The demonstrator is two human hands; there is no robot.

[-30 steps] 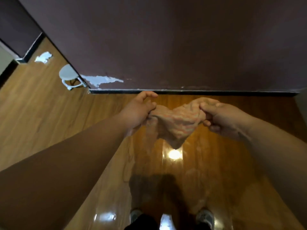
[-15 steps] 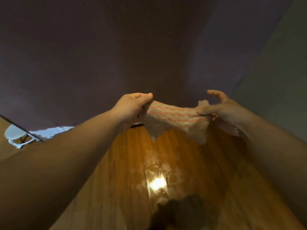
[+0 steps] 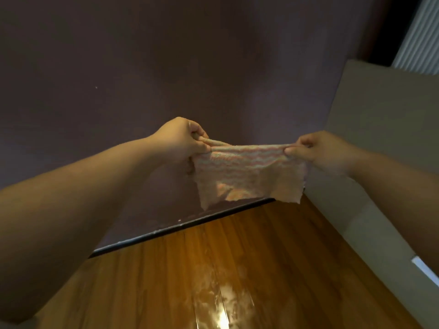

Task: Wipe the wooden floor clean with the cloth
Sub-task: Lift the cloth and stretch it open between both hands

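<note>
A pale cloth with faint pink and white wavy stripes hangs stretched in the air between my two hands, its lower edge drooping. My left hand pinches its upper left corner and my right hand pinches the upper right corner. Both hands are held out at arm's length, well above the wooden floor. The glossy brown floor shows a wet, shiny patch with a bright light reflection near the bottom edge.
A dark purple wall with a black skirting board closes the floor ahead. A lighter grey wall runs along the right side, forming a corner behind the cloth. White slats show at top right.
The view has tilted upward, so less floor and more wall show. The cloth went from bunched to spread wide, my hands having pulled apart; my right hand's fingers now curl round its corner.
</note>
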